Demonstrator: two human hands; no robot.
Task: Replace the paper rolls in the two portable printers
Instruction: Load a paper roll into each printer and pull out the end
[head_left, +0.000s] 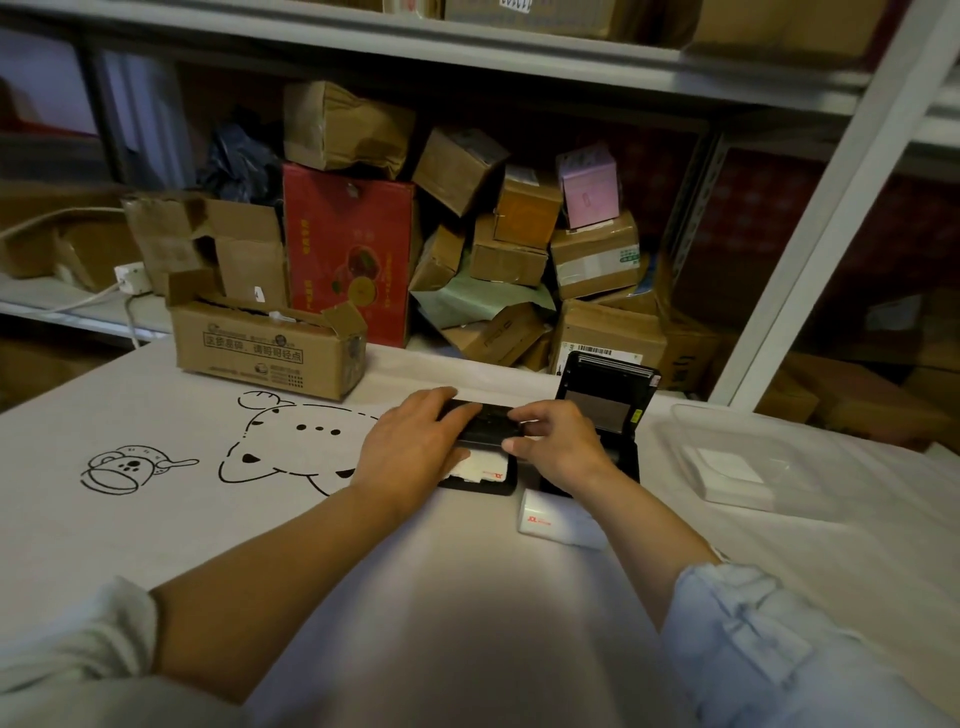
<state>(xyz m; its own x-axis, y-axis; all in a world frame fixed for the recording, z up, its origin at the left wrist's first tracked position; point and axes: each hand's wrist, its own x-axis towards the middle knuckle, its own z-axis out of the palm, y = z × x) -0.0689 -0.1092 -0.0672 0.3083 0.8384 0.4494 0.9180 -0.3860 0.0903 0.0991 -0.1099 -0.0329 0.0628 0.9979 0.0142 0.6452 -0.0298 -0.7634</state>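
- Left hand (415, 447): lies palm-down over the left part of the black lid (485, 423) of the nearer black portable printer (480, 486); fingers are stretched out over the lid's top edge, so the grip is flat and pressing rather than curled round anything.
- Right hand (558, 447): its grip pinches the right end of the same lid, fingers curled over the top and thumb under its near edge.
- Nearer printer: sits on the white tabletop (467, 597) at the centre, lid partly lowered; white paper with a red mark (485, 467) shows in the gap beneath the lid.
- Second black portable printer (608, 410): just beside the first, on its right, its lid standing upright and fully open; its lower body is partly hidden by the right wrist.
- White paper roll with red printing (545, 519): lies on the tabletop near the front of the two printers, below the right wrist.
- Clear plastic tray (727, 452): farther right on the tabletop, holding a flat white stack.
- Black line drawings of cartoon animals (280, 447): printed on the tabletop cover, left of the hands.
- Open brown cardboard box (265, 348): at the tabletop's far edge.
- Grey metal shelving (519, 52): behind, stacked with cardboard parcels and a red carton (348, 254).
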